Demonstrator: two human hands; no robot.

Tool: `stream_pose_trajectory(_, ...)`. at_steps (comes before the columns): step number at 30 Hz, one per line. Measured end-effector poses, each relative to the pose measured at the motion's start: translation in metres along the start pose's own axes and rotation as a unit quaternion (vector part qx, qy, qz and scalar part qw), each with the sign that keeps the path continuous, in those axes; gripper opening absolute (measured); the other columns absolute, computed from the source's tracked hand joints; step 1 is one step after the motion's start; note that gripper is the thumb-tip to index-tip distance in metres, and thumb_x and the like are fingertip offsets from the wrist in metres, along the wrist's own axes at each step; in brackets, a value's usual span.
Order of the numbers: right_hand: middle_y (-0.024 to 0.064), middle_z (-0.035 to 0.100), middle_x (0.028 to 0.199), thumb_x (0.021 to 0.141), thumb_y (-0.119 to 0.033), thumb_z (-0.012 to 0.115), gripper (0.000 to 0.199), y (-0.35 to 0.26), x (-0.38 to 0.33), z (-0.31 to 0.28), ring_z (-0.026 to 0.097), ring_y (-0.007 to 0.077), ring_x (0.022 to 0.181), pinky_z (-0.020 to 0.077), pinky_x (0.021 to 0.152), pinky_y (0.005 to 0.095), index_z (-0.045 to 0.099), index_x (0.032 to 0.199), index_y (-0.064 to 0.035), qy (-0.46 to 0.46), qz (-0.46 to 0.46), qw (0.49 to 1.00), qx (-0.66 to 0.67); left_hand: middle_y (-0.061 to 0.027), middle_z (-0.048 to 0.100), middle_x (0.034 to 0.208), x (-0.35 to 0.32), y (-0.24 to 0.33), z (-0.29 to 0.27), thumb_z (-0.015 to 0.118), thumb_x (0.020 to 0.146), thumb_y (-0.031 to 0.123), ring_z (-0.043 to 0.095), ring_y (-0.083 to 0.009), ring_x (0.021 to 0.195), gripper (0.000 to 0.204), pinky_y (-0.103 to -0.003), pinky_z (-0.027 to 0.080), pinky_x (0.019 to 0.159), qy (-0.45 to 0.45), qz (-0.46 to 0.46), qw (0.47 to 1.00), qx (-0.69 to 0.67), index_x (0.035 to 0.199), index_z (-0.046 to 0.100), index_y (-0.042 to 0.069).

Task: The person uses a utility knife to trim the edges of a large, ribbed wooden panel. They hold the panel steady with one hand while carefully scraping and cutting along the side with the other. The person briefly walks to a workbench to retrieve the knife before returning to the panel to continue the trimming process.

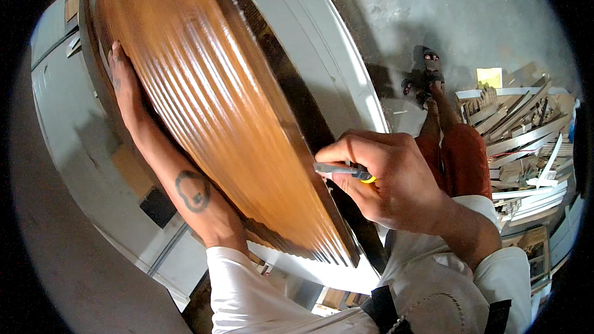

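A glossy brown panel (192,105) with a ribbed, fluted face runs diagonally across the middle, its dark edge toward my right hand. My left hand (124,77) holds the panel by its far left edge, the forearm lying along that side; the undersides of the fingers are hidden. At the panel's right edge, my right hand (390,176) is closed around a hand tool (337,168) with a flat grey metal blade and a black-and-yellow handle. The blade's tip is at the edge, and the index finger rests beside it. Most of the handle is inside the fist.
White boards (315,43) lie beneath and beside the panel. To the left is a pale surface (68,105) with a dark rectangular piece (158,206). A person's legs (461,158) stand at the right, near a heap of wood offcuts (532,142) and a yellow sheet (489,78) on the floor.
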State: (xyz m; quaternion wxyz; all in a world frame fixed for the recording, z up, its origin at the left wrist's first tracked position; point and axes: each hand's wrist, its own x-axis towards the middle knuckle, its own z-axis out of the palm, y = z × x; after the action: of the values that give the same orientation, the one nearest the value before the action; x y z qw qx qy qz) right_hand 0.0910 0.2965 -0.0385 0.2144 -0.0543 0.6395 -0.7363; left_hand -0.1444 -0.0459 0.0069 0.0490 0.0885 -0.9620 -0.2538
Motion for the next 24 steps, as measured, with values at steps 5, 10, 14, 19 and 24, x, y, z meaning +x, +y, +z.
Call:
stream_pose_trajectory(5, 0.0102, 0.059, 0.073, 0.078, -0.001, 0.066, 0.011, -0.014, 0.003, 0.008, 0.063, 0.0263, 0.063, 0.049, 0.057, 0.0329, 0.057, 0.084, -0.0009, 0.041, -0.035, 0.99, -0.132, -0.0228, 0.047, 0.141, 0.003, -0.001, 0.003, 0.037, 0.099, 0.054, 0.048, -0.0329, 0.127, 0.069, -0.04, 0.036, 0.106, 0.001, 0.007, 1.0, 0.004, 0.139, 0.046, -0.002)
stream_pose_trajectory(10, 0.0074, 0.055, 0.072, 0.075, 0.0, 0.065, 0.013, -0.005, 0.003, 0.023, 0.055, 0.0174, 0.057, 0.0447, 0.052, 0.0304, 0.054, 0.081, -0.0028, 0.114, -0.048, 0.983, -0.134, -0.023, 0.046, 0.141, 0.005, -0.002, -0.002, 0.037, 0.099, 0.054, 0.048, -0.033, 0.127, 0.07, -0.04, 0.036, 0.106, 0.0, 0.011, 1.0, 0.012, 0.139, 0.045, -0.002)
stream_pose_trajectory(14, 0.0025, 0.05, 0.06, 0.081, -0.005, 0.06, 0.009, 0.007, -0.008, 0.005, 0.047, 0.0095, 0.055, 0.0385, 0.046, 0.03, 0.053, 0.078, -0.0021, 0.197, 0.025, 0.978, 0.057, -0.0232, 0.046, 0.141, 0.009, -0.007, 0.0, 0.038, 0.099, 0.054, 0.048, -0.0331, 0.127, 0.07, -0.04, 0.036, 0.106, 0.003, 0.014, 1.0, 0.019, 0.139, 0.045, -0.002)
stream_pose_trajectory(19, 0.0044, 0.055, 0.063, 0.094, -0.017, 0.062, 0.019, 0.011, -0.03, 0.0, 0.052, 0.0108, 0.061, 0.042, 0.055, 0.0293, 0.06, 0.084, -0.0002, 0.099, 0.115, 0.981, 0.123, -0.0235, 0.046, 0.141, 0.007, -0.004, -0.008, 0.038, 0.099, 0.055, 0.047, -0.0333, 0.128, 0.071, -0.04, 0.036, 0.106, 0.008, 0.017, 0.999, 0.026, 0.14, 0.045, -0.002)
stream_pose_trajectory(24, 0.014, 0.068, 0.089, 0.09, -0.015, 0.068, 0.021, 0.013, -0.028, 0.028, 0.066, 0.0224, 0.079, 0.0512, 0.069, 0.032, 0.066, 0.105, -0.0011, 0.094, 0.032, 0.994, 0.039, -0.0238, 0.046, 0.141, 0.009, -0.011, 0.009, 0.038, 0.099, 0.055, 0.047, -0.0334, 0.128, 0.071, -0.04, 0.036, 0.107, 0.004, 0.015, 1.0, 0.023, 0.14, 0.044, -0.003)
